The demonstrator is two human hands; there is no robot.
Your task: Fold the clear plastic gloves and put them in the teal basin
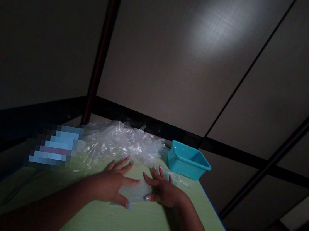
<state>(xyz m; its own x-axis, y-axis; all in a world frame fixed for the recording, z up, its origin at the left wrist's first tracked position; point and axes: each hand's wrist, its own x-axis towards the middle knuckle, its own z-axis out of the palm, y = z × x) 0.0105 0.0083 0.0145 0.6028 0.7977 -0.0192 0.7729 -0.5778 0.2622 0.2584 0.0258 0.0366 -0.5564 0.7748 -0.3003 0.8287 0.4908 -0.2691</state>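
With left grip [111,185] and right grip [163,191] spread wide, palms down, press softly on the thin, see-through plastic piece [135,192] between, smoothing outward.

Dim grey wall panels [155,72], black strips [236,152], whitish glare [225,21].

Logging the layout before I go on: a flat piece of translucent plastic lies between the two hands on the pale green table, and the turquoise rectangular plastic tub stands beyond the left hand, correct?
Not quite: the head view shows the turquoise rectangular plastic tub standing beyond the right hand, not the left hand. The rest stands.
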